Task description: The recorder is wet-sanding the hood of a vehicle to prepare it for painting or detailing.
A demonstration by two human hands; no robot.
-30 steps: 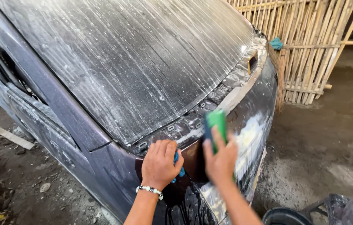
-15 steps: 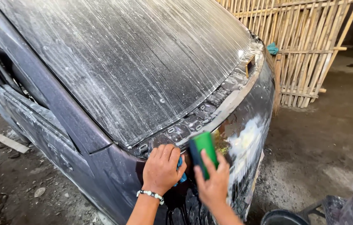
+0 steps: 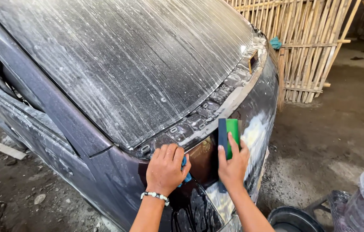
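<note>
Under the left hand lies a blue cloth, fingers curled and pressing it flat on the wet, dark car panel. Just beside them, the right hand grips a green-faced rectangular sponge block — thumb and fingers wrapped round it — against soapy, streaked paint.

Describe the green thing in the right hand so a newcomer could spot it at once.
Start at the soapy car and go down to its front edge. There the right hand presses a flat green sponge with a dark side to the panel, the only green thing there.
</note>
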